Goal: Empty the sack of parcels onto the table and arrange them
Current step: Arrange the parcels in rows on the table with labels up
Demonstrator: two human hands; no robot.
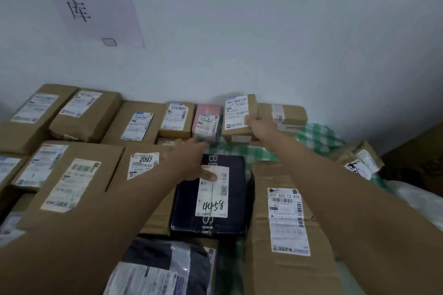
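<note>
Parcels (72, 175) cover the worktop (316, 136) in label-up rows, likely for easy reading. Left hand (189, 163) lies flat, grip wide, steadying the dark box (211, 199). Right hand (261, 130), grip closed on a small carton (239, 112), holds it at the back row. Sack not seen.

- Dim, flat, bluish indoor light — no clear source, only soft shadows.
- Overall softness; forearms at the bottom edge blurred.
- Wide-angle bending at the edges.

Labelled brown parcels (72, 182) lie flat, packed in rows.
</note>
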